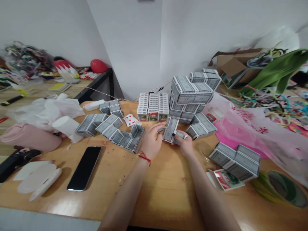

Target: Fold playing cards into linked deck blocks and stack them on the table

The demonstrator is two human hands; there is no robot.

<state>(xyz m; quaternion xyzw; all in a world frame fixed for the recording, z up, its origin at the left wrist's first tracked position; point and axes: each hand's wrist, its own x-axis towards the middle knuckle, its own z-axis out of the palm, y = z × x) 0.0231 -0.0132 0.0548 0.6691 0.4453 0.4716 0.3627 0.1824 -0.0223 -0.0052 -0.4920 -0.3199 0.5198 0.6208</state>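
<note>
My left hand (153, 138) and my right hand (183, 141) hold a small piece made of folded playing cards (171, 126) between them, its grey patterned backs facing up. The left fingers pinch its left side, while the right thumb presses on a card at its right. Just behind it rises a stack of card-built blocks (191, 91). Left of my hands lies a row of joined card boxes (120, 136), the nearest one open at the top. Some loose playing cards (131, 120) lie face up behind that row.
Packs of cards (153, 107) stand in columns at the back. A phone (84, 168) lies front left. At right are another card block (235, 160), a roll of tape (284, 189) and pink plastic wrapping (240, 128). A white paper roll (64, 125) sits at left.
</note>
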